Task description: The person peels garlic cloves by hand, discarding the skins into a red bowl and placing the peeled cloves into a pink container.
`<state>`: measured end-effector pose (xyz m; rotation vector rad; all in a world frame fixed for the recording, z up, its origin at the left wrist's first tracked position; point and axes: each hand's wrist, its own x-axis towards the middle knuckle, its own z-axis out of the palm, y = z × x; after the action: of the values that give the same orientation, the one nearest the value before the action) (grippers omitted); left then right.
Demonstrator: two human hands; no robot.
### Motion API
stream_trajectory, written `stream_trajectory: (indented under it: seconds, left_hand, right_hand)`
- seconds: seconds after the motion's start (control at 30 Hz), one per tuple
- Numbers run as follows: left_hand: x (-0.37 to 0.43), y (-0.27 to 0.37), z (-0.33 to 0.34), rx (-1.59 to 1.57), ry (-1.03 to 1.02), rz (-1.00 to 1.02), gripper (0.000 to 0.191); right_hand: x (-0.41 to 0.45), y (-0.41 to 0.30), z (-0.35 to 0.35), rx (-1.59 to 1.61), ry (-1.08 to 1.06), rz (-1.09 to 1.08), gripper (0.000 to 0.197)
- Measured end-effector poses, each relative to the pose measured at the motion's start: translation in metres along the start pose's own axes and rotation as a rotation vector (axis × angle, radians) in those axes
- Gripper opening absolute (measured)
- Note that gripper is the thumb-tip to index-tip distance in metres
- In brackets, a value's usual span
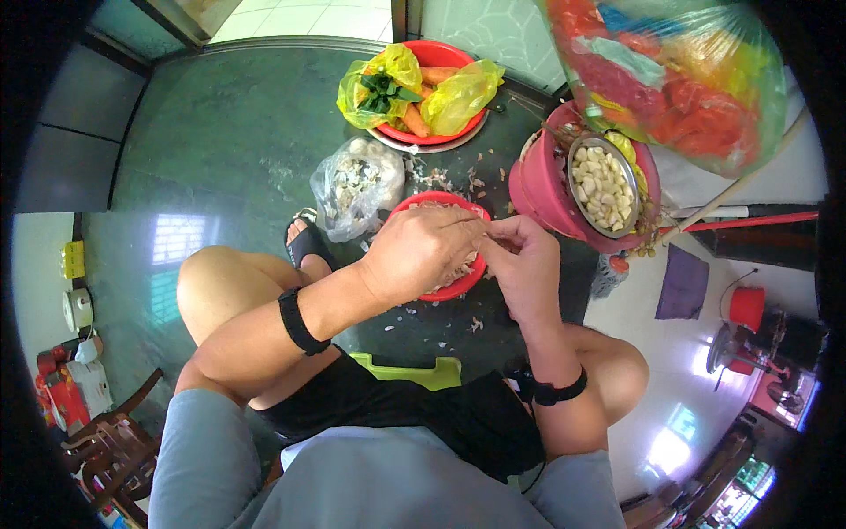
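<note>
My left hand [429, 248] reaches over a red plastic bowl [456, 291] on the floor, its back up and fingers curled. At the bowl's right edge its fingertips meet those of my right hand [525, 264], whose thumb and forefinger are bent together. Whatever lies between the fingertips is hidden. Papery garlic skins [456, 274] show inside the bowl. Just beyond it to the left sits a clear plastic bag [357, 185] with whitish garlic bulbs. To the right, a metal bowl of peeled garlic cloves [603, 185] rests on top of a pink bucket [535, 185].
Another red basin [456, 49] holds carrots [415, 121], green leaves and yellow plastic bags. Garlic skins litter the dark floor. A large bag of coloured plastic bags [674, 86] hangs at upper right. A lime-green plastic stool [410, 373] shows between the legs.
</note>
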<state>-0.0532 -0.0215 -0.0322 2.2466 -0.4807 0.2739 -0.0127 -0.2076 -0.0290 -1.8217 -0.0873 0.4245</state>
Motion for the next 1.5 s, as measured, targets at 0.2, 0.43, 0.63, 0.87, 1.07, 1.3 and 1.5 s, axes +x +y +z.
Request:
stream_trajectory:
  seconds: [0.2,0.43,0.63,0.87,1.07,1.3,1.5]
  left_hand:
    - [0.016,0.007,-0.004,-0.028,0.215,-0.077,0.034]
    - [0.014,0.012,-0.01,-0.348,0.189,-0.171,0.028]
    - [0.013,0.02,-0.015,-0.196,0.252,-0.118,0.03]
    - [0.015,0.017,-0.023,-0.007,0.274,0.02,0.03]
    - [0.011,0.014,-0.023,0.031,0.218,0.066,0.026]
    - [0.007,0.013,-0.012,-0.017,0.268,0.039,0.026]
    - [0.017,0.017,-0.022,-0.389,0.196,-0.182,0.027]
  right_hand:
    - [-0.005,-0.019,-0.009,0.298,0.033,-0.05,0.02]
    - [-0.011,-0.031,-0.009,0.34,0.015,-0.119,0.016]
    - [-0.012,-0.033,-0.005,0.128,0.065,-0.129,0.011]
    - [-0.009,-0.035,-0.004,0.0,0.03,-0.185,0.012]
    - [-0.007,-0.042,-0.009,0.022,-0.077,-0.061,0.012]
    - [-0.001,-0.029,0.001,-0.004,-0.009,-0.082,0.009]
    - [-0.004,-0.043,0.0,0.012,0.074,-0.262,0.005]
